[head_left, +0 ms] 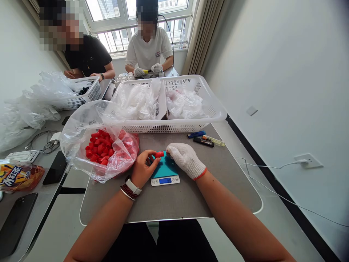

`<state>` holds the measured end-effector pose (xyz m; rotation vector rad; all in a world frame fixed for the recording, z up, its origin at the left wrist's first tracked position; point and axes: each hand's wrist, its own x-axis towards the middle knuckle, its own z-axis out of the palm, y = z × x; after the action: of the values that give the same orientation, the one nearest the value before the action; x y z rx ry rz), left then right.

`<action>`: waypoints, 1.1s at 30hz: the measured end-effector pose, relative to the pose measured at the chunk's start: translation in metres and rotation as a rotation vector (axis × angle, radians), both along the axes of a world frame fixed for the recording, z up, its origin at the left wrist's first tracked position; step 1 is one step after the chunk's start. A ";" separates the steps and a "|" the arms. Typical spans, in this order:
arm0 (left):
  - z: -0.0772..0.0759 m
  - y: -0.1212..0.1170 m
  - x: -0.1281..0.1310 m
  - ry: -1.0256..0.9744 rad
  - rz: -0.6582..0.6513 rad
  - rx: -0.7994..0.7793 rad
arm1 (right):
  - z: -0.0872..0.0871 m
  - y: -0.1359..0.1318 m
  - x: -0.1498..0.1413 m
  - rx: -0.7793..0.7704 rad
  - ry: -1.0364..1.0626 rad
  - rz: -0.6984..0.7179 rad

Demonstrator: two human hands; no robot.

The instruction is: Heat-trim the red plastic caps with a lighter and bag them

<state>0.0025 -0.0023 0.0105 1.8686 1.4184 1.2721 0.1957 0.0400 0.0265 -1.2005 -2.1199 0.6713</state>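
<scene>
My left hand (pixel 145 165), bare with a watch and a bead bracelet at the wrist, pinches a short red plastic cap (pixel 159 154) between thumb and fingers. The cap is held sideways above the turquoise top of a small digital scale (pixel 165 180), whose display is lit. On the scale's right side is my right hand (pixel 185 158) in a white knitted glove with a red cuff. Its fingers are closed near the cap; what they hold, if anything, is hidden. Many similar red caps (pixel 99 147) lie in an open clear plastic bag (pixel 79 145) left of my left hand.
A white basket (pixel 174 125) with plastic bags and a cardboard divider spans the table's back. Lighters or markers (pixel 204 141) lie at right. Phones (pixel 19 222) and a drink bottle (pixel 20 176) occupy the left table. Two people (pixel 149 51) sit opposite.
</scene>
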 end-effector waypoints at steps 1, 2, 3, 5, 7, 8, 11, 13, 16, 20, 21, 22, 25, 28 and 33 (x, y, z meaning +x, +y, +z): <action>0.000 0.000 0.000 0.005 -0.003 0.003 | -0.001 0.000 -0.001 0.007 0.001 -0.016; 0.000 0.000 0.000 0.009 -0.005 0.006 | -0.002 0.001 -0.001 0.008 -0.004 -0.038; 0.000 0.000 0.000 0.012 -0.006 0.008 | -0.002 0.002 -0.002 0.002 -0.016 -0.065; 0.000 0.000 0.000 0.014 -0.005 0.012 | -0.003 0.003 -0.003 -0.025 -0.049 -0.106; 0.000 0.000 0.000 0.012 -0.002 0.013 | -0.002 0.003 -0.002 -0.049 -0.086 -0.113; 0.000 0.000 0.000 0.012 0.000 0.011 | -0.001 0.002 -0.002 -0.057 -0.101 -0.102; 0.000 0.000 -0.001 0.012 0.004 0.005 | 0.002 0.000 -0.001 -0.072 -0.105 -0.034; 0.000 0.000 -0.001 0.011 0.004 0.005 | 0.004 -0.001 -0.001 -0.073 -0.076 0.006; 0.000 0.000 0.000 0.008 0.005 0.007 | 0.003 -0.003 -0.001 -0.052 -0.004 0.016; -0.002 0.000 0.001 0.002 0.000 0.013 | -0.002 -0.003 -0.003 -0.017 0.095 -0.049; -0.002 0.000 0.001 0.002 -0.003 0.016 | -0.003 -0.003 -0.003 -0.006 0.088 -0.078; -0.002 0.000 0.001 0.002 -0.006 0.019 | -0.004 -0.003 -0.004 0.006 0.068 -0.106; -0.001 0.000 0.001 0.005 -0.004 0.020 | -0.005 -0.002 -0.005 0.027 -0.018 -0.167; 0.000 0.000 0.000 0.008 0.005 0.017 | -0.003 -0.001 -0.004 0.005 -0.103 -0.160; -0.001 0.000 -0.001 0.019 0.014 0.012 | 0.001 -0.003 -0.004 -0.054 -0.110 -0.055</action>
<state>0.0019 -0.0019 0.0099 1.8860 1.4391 1.2754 0.1919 0.0375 0.0274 -1.3478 -2.1623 0.6550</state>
